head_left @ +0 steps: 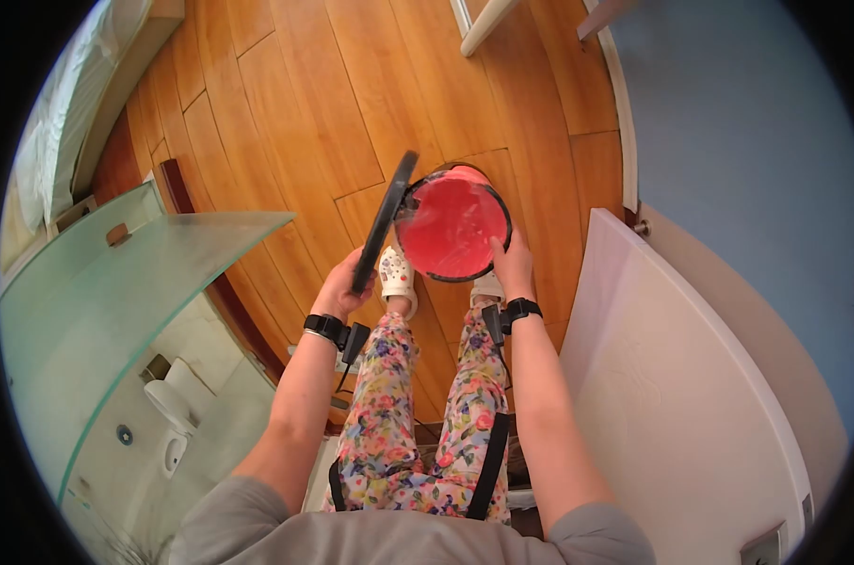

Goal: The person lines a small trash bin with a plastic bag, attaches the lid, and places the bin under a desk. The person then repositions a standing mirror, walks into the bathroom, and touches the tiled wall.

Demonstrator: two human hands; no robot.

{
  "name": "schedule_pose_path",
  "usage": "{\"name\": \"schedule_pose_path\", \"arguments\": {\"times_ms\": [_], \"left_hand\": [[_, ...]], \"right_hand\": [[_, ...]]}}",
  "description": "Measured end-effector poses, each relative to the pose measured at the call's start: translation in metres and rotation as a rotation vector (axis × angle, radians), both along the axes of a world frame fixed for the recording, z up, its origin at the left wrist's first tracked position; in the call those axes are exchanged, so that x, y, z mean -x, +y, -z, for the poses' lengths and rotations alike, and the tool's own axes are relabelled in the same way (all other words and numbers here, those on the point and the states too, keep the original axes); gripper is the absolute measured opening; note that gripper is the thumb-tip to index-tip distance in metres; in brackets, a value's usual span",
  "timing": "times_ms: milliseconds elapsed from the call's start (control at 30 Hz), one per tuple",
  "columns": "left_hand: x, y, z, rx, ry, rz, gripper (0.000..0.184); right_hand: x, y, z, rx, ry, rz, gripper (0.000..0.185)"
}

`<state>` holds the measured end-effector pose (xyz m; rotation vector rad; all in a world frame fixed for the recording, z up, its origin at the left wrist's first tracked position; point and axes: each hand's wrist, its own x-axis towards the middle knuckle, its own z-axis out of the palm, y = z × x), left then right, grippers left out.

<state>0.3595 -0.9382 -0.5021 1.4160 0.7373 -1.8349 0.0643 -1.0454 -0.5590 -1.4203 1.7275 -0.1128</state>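
In the head view a round container with a red inside and a black rim is held in front of me above the floor. My right hand grips its right edge, the thumb at the rim. A dark round lid, seen nearly edge-on, stands tilted at the container's left side and touches or overlaps its rim. My left hand is closed on the lid's lower end. Pale smears mark the red inside.
Wooden floor lies ahead. A glass door stands at the left, with a toilet beyond it. At the right are a white door and a blue wall. White clogs are on my feet below the container.
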Motion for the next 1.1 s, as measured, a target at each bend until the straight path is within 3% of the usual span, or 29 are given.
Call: {"name": "schedule_pose_path", "arguments": {"times_ms": [100, 200, 233, 300, 367, 467, 567, 633, 700, 833, 933, 1100], "left_hand": [[0.010, -0.011, -0.011, -0.007, -0.136, 0.095, 0.024], [0.021, -0.003, 0.002, 0.077, -0.192, 0.063, 0.035], [0.023, -0.002, 0.001, 0.082, -0.188, 0.065, 0.035], [0.027, 0.000, -0.007, 0.069, -0.160, 0.313, 0.051], [0.035, 0.009, 0.006, 0.075, -0.115, 0.283, 0.059], [0.053, 0.030, 0.034, 0.078, -0.191, 0.232, 0.063], [0.074, 0.020, 0.038, 0.067, -0.180, 0.207, 0.054], [0.084, 0.006, 0.037, 0.006, -0.239, 0.194, 0.043], [0.086, -0.001, 0.045, 0.032, -0.273, 0.232, 0.022], [0.093, -0.053, -0.012, 0.270, -0.354, -0.039, 0.015], [0.069, -0.065, -0.045, 0.285, -0.543, 0.138, 0.015], [-0.012, -0.079, -0.188, 0.474, -0.536, 0.189, 0.022]], "right_hand": [[0.002, 0.008, -0.003, -0.064, 0.023, -0.010, 0.064], [0.013, 0.024, -0.007, -0.137, -0.004, 0.143, 0.070], [0.020, 0.035, -0.008, -0.090, -0.016, 0.154, 0.066], [0.044, 0.061, -0.002, -0.035, -0.023, 0.162, 0.063], [0.073, 0.089, 0.004, -0.287, -0.095, 0.159, 0.059], [0.107, 0.128, -0.006, -0.241, -0.006, 0.089, 0.048], [0.136, 0.159, -0.023, -0.354, -0.003, 0.113, 0.043], [0.132, 0.153, -0.067, -0.537, -0.016, 0.209, 0.042], [0.138, 0.162, -0.091, -0.521, -0.020, 0.166, 0.043], [0.140, 0.153, -0.156, -0.615, 0.014, 0.193, 0.046], [0.139, 0.134, -0.198, -0.585, 0.056, 0.105, 0.048], [0.092, 0.061, -0.263, -0.405, -0.114, 0.021, 0.054]]}}
